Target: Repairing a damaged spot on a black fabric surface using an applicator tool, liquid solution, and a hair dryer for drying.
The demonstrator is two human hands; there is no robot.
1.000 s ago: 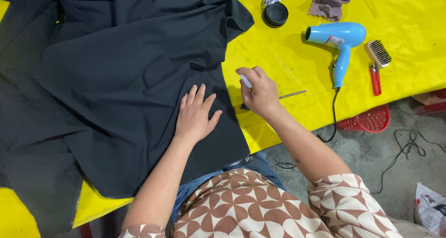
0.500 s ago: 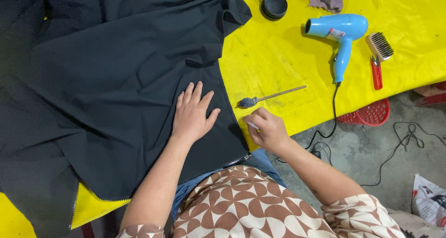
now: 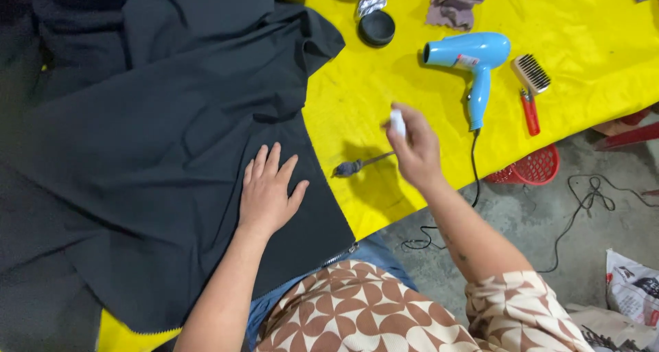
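Note:
My left hand lies flat, fingers spread, on a large dark garment spread over the yellow table cover. My right hand is raised above the table, its fingers closed around a small white object, blurred by motion. A thin metal tool with a dark bristled tip lies on the yellow cover just left of and below that hand, untouched. The garment's zipper edge hangs near my lap.
A blue hair dryer with its cord lies right of centre. A red-handled brush, a round black tin, and a grey-purple rag lie further back. A red basket and cables sit on the floor.
My right hand left the thin tool on the table, dropped toward the table edge, then rose again over the table holding the small white object. The left hand stayed put.

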